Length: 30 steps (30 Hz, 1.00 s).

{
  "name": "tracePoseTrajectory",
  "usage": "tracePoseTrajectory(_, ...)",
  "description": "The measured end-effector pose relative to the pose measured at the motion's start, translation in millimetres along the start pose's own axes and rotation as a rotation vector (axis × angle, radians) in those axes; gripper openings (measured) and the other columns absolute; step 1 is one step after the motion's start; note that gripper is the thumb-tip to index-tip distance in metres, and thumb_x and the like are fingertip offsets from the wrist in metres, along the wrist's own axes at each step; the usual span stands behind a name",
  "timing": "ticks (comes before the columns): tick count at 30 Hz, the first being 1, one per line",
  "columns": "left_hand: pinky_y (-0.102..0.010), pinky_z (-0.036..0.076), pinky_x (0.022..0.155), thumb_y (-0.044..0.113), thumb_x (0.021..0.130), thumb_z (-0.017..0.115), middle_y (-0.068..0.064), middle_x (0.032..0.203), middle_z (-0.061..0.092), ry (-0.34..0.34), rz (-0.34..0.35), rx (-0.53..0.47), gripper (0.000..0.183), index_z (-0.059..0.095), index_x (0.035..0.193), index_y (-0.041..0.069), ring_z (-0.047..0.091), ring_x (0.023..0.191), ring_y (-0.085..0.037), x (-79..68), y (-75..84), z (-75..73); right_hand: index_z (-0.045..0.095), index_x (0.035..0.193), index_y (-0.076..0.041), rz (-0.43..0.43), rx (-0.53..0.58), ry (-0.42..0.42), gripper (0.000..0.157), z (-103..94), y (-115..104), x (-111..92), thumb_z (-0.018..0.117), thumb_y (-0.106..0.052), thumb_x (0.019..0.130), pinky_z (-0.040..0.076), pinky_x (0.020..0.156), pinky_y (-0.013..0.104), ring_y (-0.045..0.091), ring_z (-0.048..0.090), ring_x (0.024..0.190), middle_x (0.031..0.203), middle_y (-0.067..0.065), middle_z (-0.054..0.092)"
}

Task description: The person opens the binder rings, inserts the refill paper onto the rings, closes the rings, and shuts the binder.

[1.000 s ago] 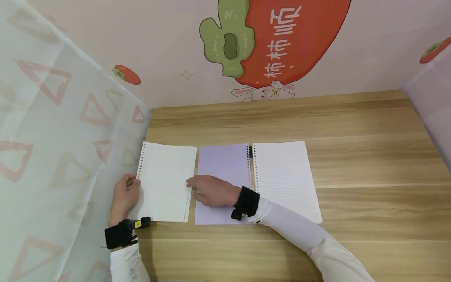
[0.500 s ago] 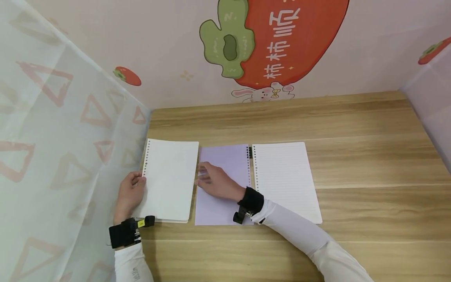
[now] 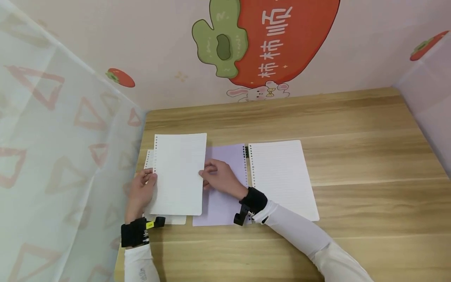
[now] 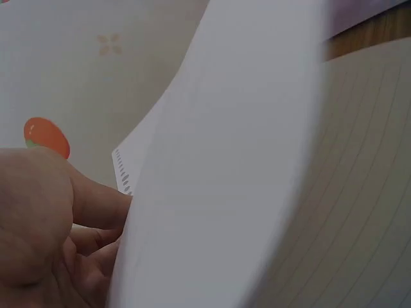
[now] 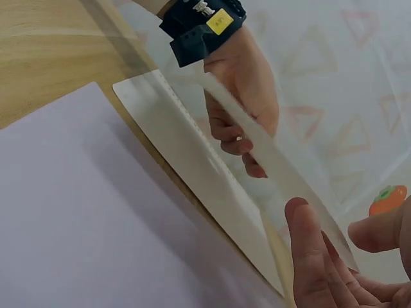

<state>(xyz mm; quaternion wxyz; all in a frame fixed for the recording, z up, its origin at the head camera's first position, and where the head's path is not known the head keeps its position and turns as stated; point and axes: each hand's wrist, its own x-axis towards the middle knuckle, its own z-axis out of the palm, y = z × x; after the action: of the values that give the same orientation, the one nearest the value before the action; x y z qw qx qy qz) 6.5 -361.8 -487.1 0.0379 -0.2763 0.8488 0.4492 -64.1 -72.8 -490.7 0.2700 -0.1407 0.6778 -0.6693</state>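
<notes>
A white stack of punched loose-leaf paper (image 3: pixel 179 174) is held up off the table, its row of holes along the left edge. My left hand (image 3: pixel 142 192) pinches that left edge between thumb and fingers. At the opposite edge, my right hand (image 3: pixel 223 178) has the paper between its thumb and fingers, as the right wrist view shows. Beneath lies more lined loose-leaf paper (image 3: pixel 172 220), mostly covered by the raised stack. In the left wrist view the raised paper (image 4: pixel 218 167) bows slightly, hiding some of the left fingertips.
A purple punched sheet (image 3: pixel 222 213) lies right of the white paper, partly under my right hand. Beyond it is lined loose-leaf paper (image 3: pixel 282 180), with a small black binding piece (image 3: pixel 247 152) between the two. A patterned cloth wall (image 3: pixel 81 156) borders the wooden table (image 3: pixel 370 156) at left.
The upper white stack has come up off the lower paper and shifted right. My left hand moved right with it. My right hand drew away from the edge, then took hold of it again.
</notes>
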Motion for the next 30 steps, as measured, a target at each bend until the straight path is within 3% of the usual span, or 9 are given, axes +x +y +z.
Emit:
tracePoseTrajectory(4, -0.04, 0.039, 0.104, 0.038, 0.108, 0.046, -0.02, 0.144, 0.06, -0.038, 0.036, -0.074, 0.052, 0.049, 0.148, 0.004, 0.052, 0.127, -0.028, -2.7, 3.5, 15.5, 0.061, 0.13, 0.004, -0.014, -0.139, 0.071, 0.041, -10.5, 2, -1, 0.066, -0.021, 0.099, 0.06, 0.076, 0.034, 0.026, 0.076, 0.084, 0.109, 0.016, 0.076)
tracePoseTrajectory(10, -0.025, 0.047, 0.08, 0.04, 0.107, 0.05, -0.018, 0.135, 0.067, -0.09, 0.092, -0.103, 0.05, 0.055, 0.142, 0.006, 0.061, 0.101, -0.018, -7.1, 9.9, 41.9, 0.071, 0.116, -0.006, -0.021, -0.218, 0.161, 0.024, -37.2, 11, -7, 0.065, -0.021, 0.099, 0.059, 0.076, 0.033, 0.025, 0.072, 0.106, 0.109, 0.011, 0.077)
tracePoseTrajectory(12, -0.023, 0.05, 0.072, 0.041, 0.106, 0.051, -0.018, 0.132, 0.068, -0.114, 0.112, -0.104, 0.049, 0.057, 0.14, 0.005, 0.062, 0.092, -0.017, -8.6, 13.4, 50.8, 0.073, 0.111, -0.008, -0.017, -0.219, 0.18, 0.021, -49.9, 13, -12, 0.065, -0.023, 0.099, 0.057, 0.072, 0.032, 0.021, 0.072, 0.102, 0.104, 0.007, 0.078)
tracePoseTrajectory(14, -0.024, 0.053, 0.068, 0.04, 0.106, 0.052, -0.02, 0.128, 0.068, -0.146, 0.141, -0.115, 0.048, 0.058, 0.137, 0.004, 0.064, 0.086, -0.017, -10.8, 18.4, 58.8, 0.072, 0.107, -0.008, -0.021, -0.208, 0.183, 0.019, -64.0, 15, -18, 0.065, -0.024, 0.1, 0.052, 0.065, 0.029, 0.017, 0.07, 0.086, 0.093, 0.004, 0.076)
tracePoseTrajectory(19, -0.03, 0.058, 0.064, 0.037, 0.105, 0.056, -0.02, 0.117, 0.07, -0.227, 0.221, -0.14, 0.04, 0.062, 0.127, 0.004, 0.068, 0.074, -0.023, -19.4, 33.8, 78.3, 0.065, 0.096, -0.006, -0.056, -0.19, 0.157, 0.019, -99.3, 24, -35, 0.063, -0.025, 0.102, 0.035, 0.055, 0.025, 0.014, 0.046, 0.055, 0.063, 0.0, 0.052)
tracePoseTrajectory(22, -0.032, 0.057, 0.059, 0.034, 0.104, 0.058, -0.02, 0.111, 0.072, -0.264, 0.271, -0.138, 0.036, 0.065, 0.121, 0.003, 0.067, 0.066, -0.023, -25.2, 42.1, 90.1, 0.061, 0.092, -0.007, -0.054, -0.198, 0.16, 0.022, -116.9, 28, -48, 0.063, -0.026, 0.102, 0.032, 0.056, 0.024, 0.013, 0.042, 0.053, 0.059, -0.002, 0.044)
tracePoseTrajectory(30, -0.031, 0.054, 0.055, 0.025, 0.103, 0.061, -0.015, 0.097, 0.075, -0.316, 0.32, -0.13, 0.027, 0.068, 0.116, 0.003, 0.066, 0.062, -0.021, -36.3, 60.6, 128.5, 0.063, 0.096, -0.006, 0.008, -0.226, 0.205, 0.029, -153.6, 31, -81, 0.061, -0.035, 0.103, 0.036, 0.058, 0.024, 0.013, 0.046, 0.057, 0.07, 0.003, 0.053)
